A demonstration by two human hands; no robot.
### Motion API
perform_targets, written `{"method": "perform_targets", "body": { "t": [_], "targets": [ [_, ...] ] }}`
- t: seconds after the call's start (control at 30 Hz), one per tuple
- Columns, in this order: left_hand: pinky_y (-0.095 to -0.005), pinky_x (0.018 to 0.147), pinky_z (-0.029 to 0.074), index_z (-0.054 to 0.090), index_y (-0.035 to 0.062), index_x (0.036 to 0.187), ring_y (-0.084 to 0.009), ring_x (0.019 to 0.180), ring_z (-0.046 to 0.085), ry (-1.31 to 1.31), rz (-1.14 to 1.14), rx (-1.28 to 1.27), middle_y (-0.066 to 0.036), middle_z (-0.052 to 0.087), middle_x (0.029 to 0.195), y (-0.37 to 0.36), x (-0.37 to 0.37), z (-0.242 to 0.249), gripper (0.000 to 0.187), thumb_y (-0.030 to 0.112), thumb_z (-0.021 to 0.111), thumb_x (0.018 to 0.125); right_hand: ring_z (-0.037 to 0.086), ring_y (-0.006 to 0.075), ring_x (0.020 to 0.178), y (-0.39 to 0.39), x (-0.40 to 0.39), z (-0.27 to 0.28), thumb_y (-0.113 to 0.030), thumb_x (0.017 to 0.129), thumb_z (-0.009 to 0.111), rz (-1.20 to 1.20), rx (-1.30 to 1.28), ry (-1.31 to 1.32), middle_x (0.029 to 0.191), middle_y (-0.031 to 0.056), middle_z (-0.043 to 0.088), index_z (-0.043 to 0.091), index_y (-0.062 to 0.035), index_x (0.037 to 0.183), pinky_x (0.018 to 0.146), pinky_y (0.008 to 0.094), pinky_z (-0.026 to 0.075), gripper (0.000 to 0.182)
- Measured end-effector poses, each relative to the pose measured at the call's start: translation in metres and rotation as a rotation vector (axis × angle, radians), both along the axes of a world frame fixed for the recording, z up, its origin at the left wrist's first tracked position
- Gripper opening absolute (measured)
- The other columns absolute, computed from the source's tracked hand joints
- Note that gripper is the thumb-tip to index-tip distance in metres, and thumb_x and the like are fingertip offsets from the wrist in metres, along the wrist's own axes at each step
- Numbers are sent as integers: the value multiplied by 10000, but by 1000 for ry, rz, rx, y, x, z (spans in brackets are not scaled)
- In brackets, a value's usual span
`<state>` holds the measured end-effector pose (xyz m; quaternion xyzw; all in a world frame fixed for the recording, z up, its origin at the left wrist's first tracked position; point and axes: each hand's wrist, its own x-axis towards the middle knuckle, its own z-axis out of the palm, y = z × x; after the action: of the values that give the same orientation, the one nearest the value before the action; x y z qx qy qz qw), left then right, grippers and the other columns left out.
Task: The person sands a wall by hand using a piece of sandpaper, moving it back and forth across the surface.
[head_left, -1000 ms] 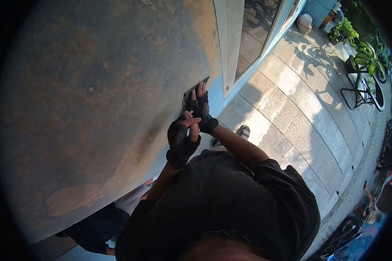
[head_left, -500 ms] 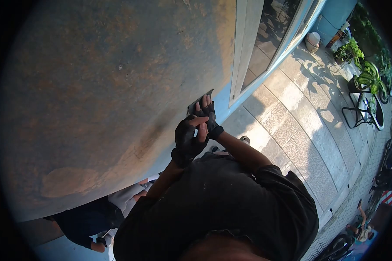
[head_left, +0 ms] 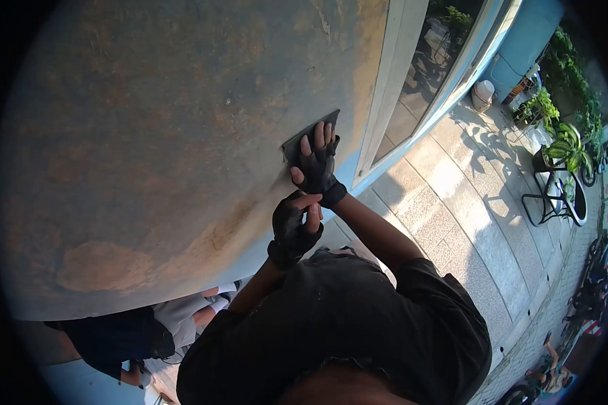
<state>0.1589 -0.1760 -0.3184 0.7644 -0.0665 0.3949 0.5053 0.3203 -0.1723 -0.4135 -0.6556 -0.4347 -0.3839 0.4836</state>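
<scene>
My right hand [head_left: 317, 165], in a black fingerless glove, presses a dark sheet of sandpaper [head_left: 292, 149] flat against the wall [head_left: 169, 135]. Its fingers lie stretched over the sheet, whose corners stick out on both sides. Just below the right wrist is my left hand [head_left: 295, 226], also gloved, with its fingers curled in and thumb close to them. I cannot tell whether anything is held there. The wall is patchy grey and brown, with a paler strip beside the window frame.
A pale window frame [head_left: 398, 74] with dark glass borders the wall on the right. Beyond lies a paved floor [head_left: 452, 223] with a white bucket [head_left: 482, 96], potted plants [head_left: 567, 148] and a black chair [head_left: 554, 197]. Another person [head_left: 115, 341] is close by at lower left.
My right hand and the sandpaper have moved up the wall, away from my left hand. My left hand stays curled in nearly the same place. The view has shifted slightly.
</scene>
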Motion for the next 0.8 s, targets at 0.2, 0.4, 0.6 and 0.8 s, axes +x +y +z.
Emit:
{"method": "perform_targets", "body": {
  "t": [0.2,0.4,0.6,0.8],
  "targets": [
    [-300,581,444,577,-8,1123,-152,601,546,-24,10,4,-85,563,742,5,-4,0,127,0,506,1018,250,599,1463,-2,-2,32,-571,1001,438,19,-7,-19,1626,357,223,349,-95,1559,1121,733,231,739],
    [-301,575,442,586,-5,1114,-162,602,562,-23,16,11,-87,569,739,2,-4,-4,121,9,521,1013,255,561,1481,-5,35,212,-565,1002,454,-38,86,-200,1639,327,238,418,-71,1540,1153,680,223,731],
    [-308,575,447,582,-5,1112,-164,598,561,-24,26,38,-89,566,725,6,-4,-3,116,12,525,1013,217,592,1480,-1,6,115,-586,1029,348,-8,-27,-97,1610,395,215,317,-41,1573,1164,701,167,770],
    [-313,593,480,629,8,1100,-184,623,617,-44,56,-17,-89,623,734,8,-6,1,147,-17,578,965,234,601,1466,3,-2,88,-624,999,419,35,-1,-68,1616,363,239,345,-64,1562,1136,723,188,797]
  ]
}}
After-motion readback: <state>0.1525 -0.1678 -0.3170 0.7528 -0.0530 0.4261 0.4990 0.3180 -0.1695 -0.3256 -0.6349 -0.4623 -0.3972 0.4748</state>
